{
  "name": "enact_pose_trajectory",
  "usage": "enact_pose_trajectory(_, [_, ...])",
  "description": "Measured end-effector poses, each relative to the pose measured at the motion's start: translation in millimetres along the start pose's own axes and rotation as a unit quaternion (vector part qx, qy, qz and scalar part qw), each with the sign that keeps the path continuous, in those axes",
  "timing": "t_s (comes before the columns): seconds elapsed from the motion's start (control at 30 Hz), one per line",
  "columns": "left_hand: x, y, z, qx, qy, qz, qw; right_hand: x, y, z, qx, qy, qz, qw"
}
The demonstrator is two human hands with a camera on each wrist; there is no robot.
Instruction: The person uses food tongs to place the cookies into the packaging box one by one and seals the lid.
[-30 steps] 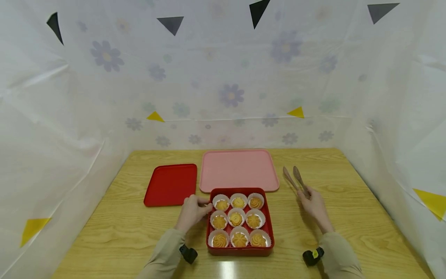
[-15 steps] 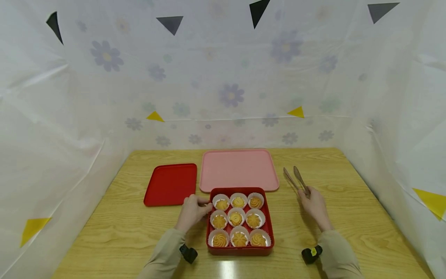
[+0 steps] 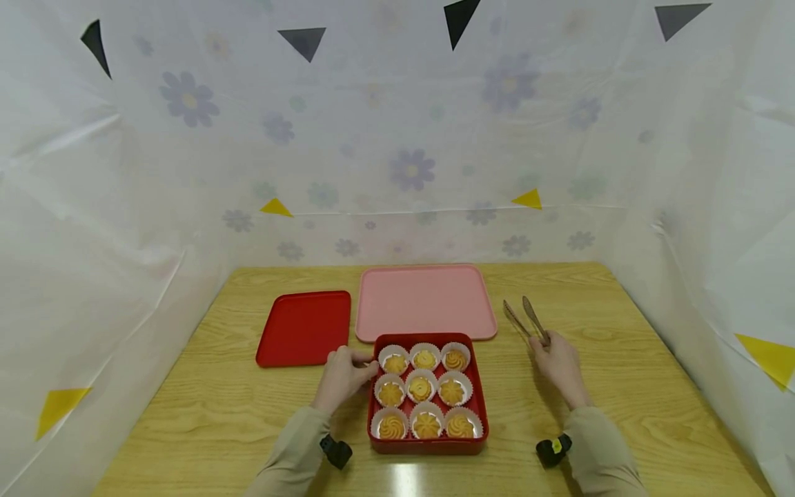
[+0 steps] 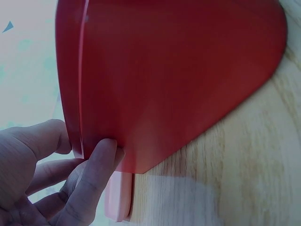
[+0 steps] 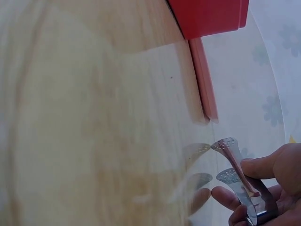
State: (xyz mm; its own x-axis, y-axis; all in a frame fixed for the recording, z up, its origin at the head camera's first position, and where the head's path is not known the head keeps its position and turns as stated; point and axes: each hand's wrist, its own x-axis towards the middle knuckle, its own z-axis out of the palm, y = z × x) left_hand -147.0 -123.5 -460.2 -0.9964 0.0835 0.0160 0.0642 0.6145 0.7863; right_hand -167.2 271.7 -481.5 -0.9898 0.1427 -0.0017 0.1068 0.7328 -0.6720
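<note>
A square red box point(image 3: 428, 447) holds several piped cookies point(image 3: 426, 426) in white paper cups, set in three rows. At its left side my left hand point(image 3: 340, 379) holds the wall near the far corner. In the left wrist view the thumb point(image 4: 96, 176) lies on the outer wall and another finger reaches over the rim. Off to the right of the box, my right hand point(image 3: 561, 366) grips metal tongs point(image 3: 534, 316) by the handle end. Their perforated tips stand apart with nothing between them, close over the wooden table.
Behind the box lies a pink tray point(image 3: 425, 300). A flat red square lid or tray point(image 3: 304, 328) sits left of it. White flowered sheeting point(image 3: 348, 138) encloses the wooden table point(image 3: 205, 414) at the back and sides.
The tongs in my right hand have turned slightly, and the right wrist has shifted a little left. My left hand and the box have stayed in place.
</note>
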Motion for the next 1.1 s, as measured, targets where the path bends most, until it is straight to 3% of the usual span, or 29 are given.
enact_pose_trajectory(0.7, [-0.6,-0.7,0.5,-0.011,-0.001,-0.007,0.9999,-0.6,4.4,-2.6,-0.059,-0.004,-0.032,0.9977])
enact_pose_trajectory(1.1, [-0.7,-0.4,0.5,-0.007,0.004,0.002,1.0000,1.1,7.2,-5.2,-0.084,-0.029,-0.037,0.9953])
